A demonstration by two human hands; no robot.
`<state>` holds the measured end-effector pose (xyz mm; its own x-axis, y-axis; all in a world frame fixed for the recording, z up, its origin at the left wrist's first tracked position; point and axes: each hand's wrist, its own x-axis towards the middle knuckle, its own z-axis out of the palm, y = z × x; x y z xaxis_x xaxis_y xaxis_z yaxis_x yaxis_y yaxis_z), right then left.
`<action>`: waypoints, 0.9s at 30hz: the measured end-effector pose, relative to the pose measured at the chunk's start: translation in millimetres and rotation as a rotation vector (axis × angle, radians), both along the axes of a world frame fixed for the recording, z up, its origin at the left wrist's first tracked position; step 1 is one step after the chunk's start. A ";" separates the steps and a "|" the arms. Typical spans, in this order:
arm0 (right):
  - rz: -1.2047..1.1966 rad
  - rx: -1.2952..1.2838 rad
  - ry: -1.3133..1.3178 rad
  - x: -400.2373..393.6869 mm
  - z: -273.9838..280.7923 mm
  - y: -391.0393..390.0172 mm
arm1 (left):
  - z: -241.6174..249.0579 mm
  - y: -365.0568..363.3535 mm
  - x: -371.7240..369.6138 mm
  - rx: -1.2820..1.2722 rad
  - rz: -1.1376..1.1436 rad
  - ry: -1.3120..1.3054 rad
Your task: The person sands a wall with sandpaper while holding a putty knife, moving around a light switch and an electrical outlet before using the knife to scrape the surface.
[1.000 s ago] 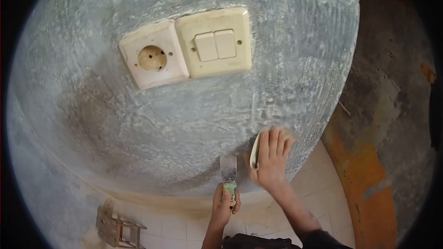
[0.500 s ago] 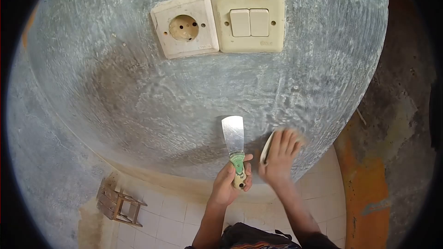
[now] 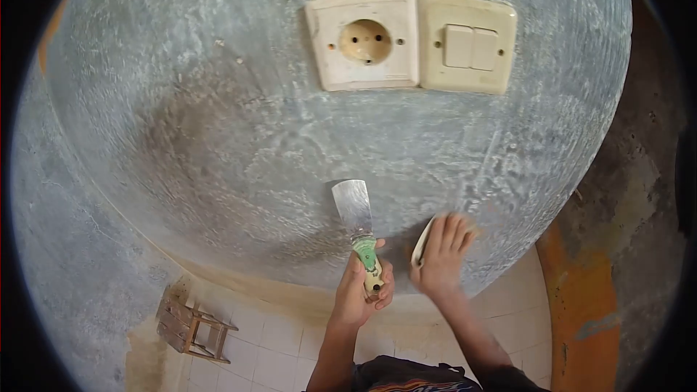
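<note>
My left hand [image 3: 359, 290] is closed around the green and cream handle of a putty knife [image 3: 353, 207]. Its broad metal blade points up in front of the grey wall [image 3: 290, 138]; whether it touches cannot be told. Farther right, my right hand [image 3: 441, 258] presses a pale folded sheet, like sandpaper [image 3: 421, 241], against the wall's lower part. Fingers cover most of that sheet, and their tips are smeared by motion. Above both hands, a white socket [image 3: 330, 22] and a cream double light switch [image 3: 504, 43] are set side by side in the wall.
A small wooden chair [image 3: 192, 330] stands on the tiled floor [image 3: 276, 337] at lower left. To the right, beyond the wall's edge, lies a dark surface with an orange patch [image 3: 584, 305]. The wall has rough streaks and a brownish stain [image 3: 181, 127].
The socket and switch have shifted right in view as the camera moved. The putty knife leans slightly more to the left. My right hand still holds the folded sheet at the wall.
</note>
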<state>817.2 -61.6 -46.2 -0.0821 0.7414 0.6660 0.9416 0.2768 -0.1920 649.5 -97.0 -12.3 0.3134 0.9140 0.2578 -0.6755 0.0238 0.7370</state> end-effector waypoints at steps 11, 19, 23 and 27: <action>-0.052 0.360 0.157 -101.6 100.7 24.7 | 13.4 4.1 -108.6 0.051 -0.026 -0.049; -0.037 0.021 0.136 -186.0 -62.1 18.3 | 14.1 9.7 -176.3 0.111 -0.105 -0.046; -0.101 0.326 0.193 -184.6 47.4 25.8 | 16.0 11.0 -197.4 0.106 -0.179 -0.009; -0.157 0.402 0.196 -186.9 109.9 31.1 | 16.3 7.8 -203.1 0.124 -0.170 0.036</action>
